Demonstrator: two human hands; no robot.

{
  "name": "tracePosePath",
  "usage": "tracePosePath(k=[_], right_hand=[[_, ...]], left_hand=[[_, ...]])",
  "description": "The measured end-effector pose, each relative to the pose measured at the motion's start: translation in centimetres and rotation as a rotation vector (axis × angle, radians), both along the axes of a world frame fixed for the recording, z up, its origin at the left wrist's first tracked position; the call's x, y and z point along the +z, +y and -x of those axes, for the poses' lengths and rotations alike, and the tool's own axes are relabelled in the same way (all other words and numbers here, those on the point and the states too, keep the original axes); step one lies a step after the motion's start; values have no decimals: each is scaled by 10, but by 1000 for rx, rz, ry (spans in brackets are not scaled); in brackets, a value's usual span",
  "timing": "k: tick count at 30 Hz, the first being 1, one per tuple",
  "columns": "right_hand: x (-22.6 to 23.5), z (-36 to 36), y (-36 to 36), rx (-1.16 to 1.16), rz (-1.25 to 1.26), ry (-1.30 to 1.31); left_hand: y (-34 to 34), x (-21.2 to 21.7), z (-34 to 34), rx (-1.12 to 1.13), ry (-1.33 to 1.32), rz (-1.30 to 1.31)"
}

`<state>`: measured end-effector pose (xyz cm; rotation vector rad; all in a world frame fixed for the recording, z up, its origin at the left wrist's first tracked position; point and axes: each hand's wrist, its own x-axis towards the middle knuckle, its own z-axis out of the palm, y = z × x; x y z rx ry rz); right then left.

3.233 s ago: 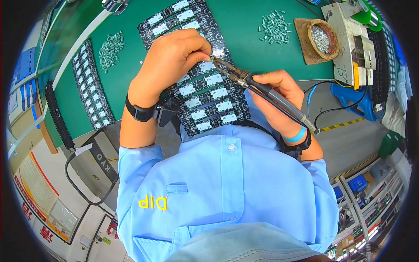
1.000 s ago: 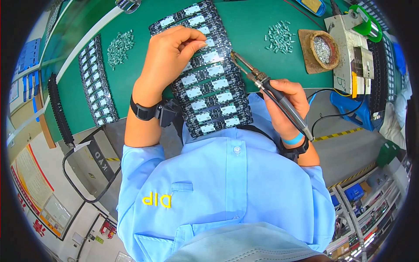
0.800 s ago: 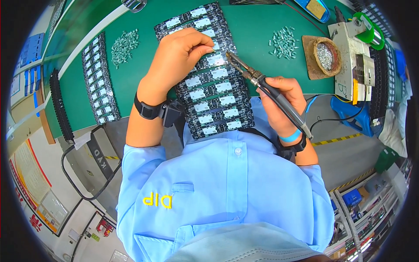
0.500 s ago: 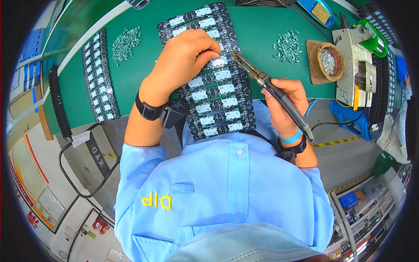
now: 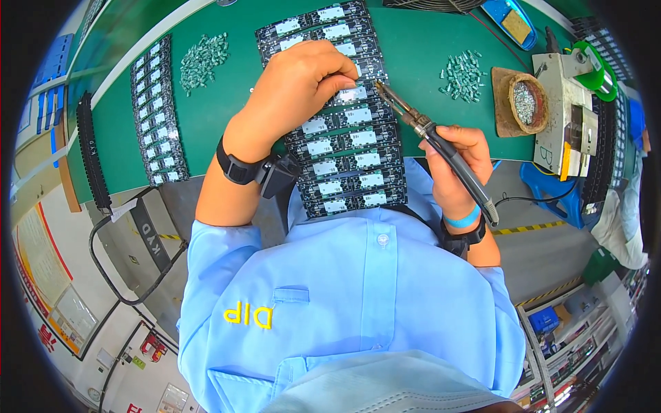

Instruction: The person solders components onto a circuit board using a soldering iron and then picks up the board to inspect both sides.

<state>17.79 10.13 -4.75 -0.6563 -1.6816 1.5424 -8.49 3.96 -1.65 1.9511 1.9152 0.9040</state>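
Note:
A long column of dark circuit boards with white label patches [image 5: 344, 146] runs from the far side of the green bench to my body. My left hand [image 5: 296, 86] is over its upper part, thumb and forefinger pinched near the right half of one board. Whatever is between those fingertips is too small to make out. My right hand [image 5: 458, 168] grips a soldering iron [image 5: 451, 157] by its dark handle. The iron's tip is at the boards' right edge, just right of my left fingertips.
Piles of small silvery-green parts lie left [image 5: 203, 62] and right [image 5: 463, 76] on the bench. Another board column [image 5: 158, 110] lies farther left. At right are a round pot of metallic bits [image 5: 529, 103], a green solder spool [image 5: 595, 72] and a blue sponge tray [image 5: 509, 24].
The whole view has shifted slightly. My left fingertips and the iron's tip stay close together over the same part of the boards, with only slight movement.

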Motion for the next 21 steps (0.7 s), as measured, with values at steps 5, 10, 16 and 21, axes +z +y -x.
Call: tracePosePath(k=[5,10,16,21], right_hand=[[0,0,0,-2,-1,-9],[0,0,0,1,-8,-13],[0,0,0,-3,-17,-16],[1,0,0,-20,-21,-17]], left_hand=[[1,-2,-2,22,17,-1],[1,-2,-1,28,24,-4],[1,-3,-1,30,18,-5],[1,-4,0,43,-13,0]])
